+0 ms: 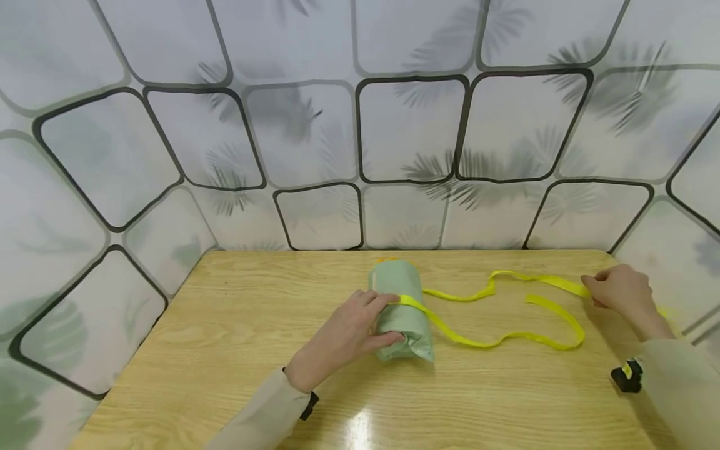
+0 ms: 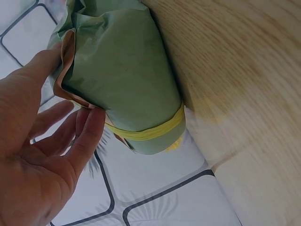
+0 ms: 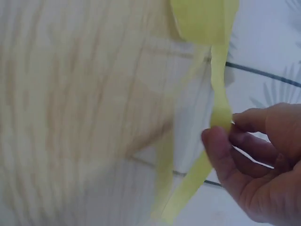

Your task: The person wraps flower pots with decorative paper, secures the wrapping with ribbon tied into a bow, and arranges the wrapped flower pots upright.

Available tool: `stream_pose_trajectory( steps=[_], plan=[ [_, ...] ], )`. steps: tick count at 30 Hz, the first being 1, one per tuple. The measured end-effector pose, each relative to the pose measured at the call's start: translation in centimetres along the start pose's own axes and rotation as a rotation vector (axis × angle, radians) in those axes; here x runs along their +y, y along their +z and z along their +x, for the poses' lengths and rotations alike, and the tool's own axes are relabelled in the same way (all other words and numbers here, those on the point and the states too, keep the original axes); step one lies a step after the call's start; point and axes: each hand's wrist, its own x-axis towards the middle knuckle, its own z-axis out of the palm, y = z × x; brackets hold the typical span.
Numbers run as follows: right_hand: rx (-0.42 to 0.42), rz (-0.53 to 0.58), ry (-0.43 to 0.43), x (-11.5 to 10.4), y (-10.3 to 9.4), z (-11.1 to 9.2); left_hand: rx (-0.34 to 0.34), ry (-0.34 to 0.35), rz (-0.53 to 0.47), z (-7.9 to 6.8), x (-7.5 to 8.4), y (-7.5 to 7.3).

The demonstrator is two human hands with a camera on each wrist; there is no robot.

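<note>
Standing behind the table is a wall with dark squares and leaves. The left hand grips and partly hides a crinkly green roll on the table. The right hand pinches a long, wavy yellow ribbon that crosses the roll.

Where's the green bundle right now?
In the head view, the green bundle lies on the table just right of the picture's centre, with the left hand holding its left side and a yellow ribbon running across it.
</note>
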Motion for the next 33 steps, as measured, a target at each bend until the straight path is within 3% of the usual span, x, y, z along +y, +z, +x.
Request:
stream_pose_trajectory(
  steps=[4,8,17,24,30,33],
  plan=[
    [0.145,0.117,-0.038,-1.8,0.7,-0.5,-0.002,0.011,0.009,-0.1,0.1,0.1],
    [0.227,0.195,-0.103,-4.3,1.2,-1.0,-0.002,0.014,0.011,0.0,0.0,0.1],
    [0.24,0.375,-0.285,-9.2,2.0,-3.1,0.008,0.012,-0.006,0.1,0.0,0.0],
    [0.162,0.508,-0.426,-12.1,3.7,-4.5,0.028,0.022,0.009,0.0,0.1,0.0],
    [0.208,0.487,-0.561,-14.3,5.4,-4.9,0.04,0.017,-0.019,0.0,-0.1,0.2],
    [0.287,0.445,-0.694,-15.3,6.4,-4.7,0.046,0.021,-0.024,-0.1,-0.1,0.3]
  ],
)
